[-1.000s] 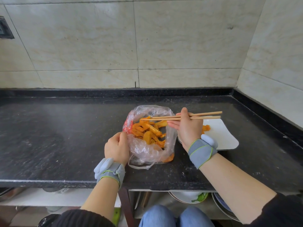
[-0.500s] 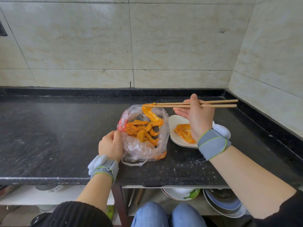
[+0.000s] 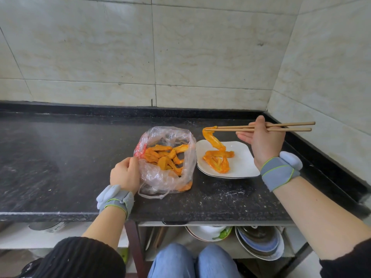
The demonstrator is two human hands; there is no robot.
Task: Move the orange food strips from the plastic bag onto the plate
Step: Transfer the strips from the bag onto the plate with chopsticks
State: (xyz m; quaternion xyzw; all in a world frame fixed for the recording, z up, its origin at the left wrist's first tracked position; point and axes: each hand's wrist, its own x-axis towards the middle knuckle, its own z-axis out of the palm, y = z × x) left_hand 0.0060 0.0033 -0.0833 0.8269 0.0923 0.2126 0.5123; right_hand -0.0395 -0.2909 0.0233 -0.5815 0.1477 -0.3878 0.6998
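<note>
The hanging strip is being judged soft, light and limp, since it is being draped in a loose curl below the tips of the chopsticks; its glossy coating is being taken as slippery, so a pinch nearer the middle of a piece, rather than at its very end, is being thought the safer hold; too hard a squeeze is being judged likely to tear it. The chopsticks are being held roughly level by the right hand, its thumb and fingers being curled round the shafts; the strip is being pinched at its upper end above the left part of the plate; whether its lower end is touching the strips on the plate cannot be told. The rim of the plastic bag is being pinched at its left side by the left hand, so the mouth is being held open; the bag is being rested on the dark counter, just beside the plate. The strips in the bag are being seen as bright orange, paler yellow at the edges, flat, irregular and wet-looking; a heap is lying in the bag, a few on the white plate.
</note>
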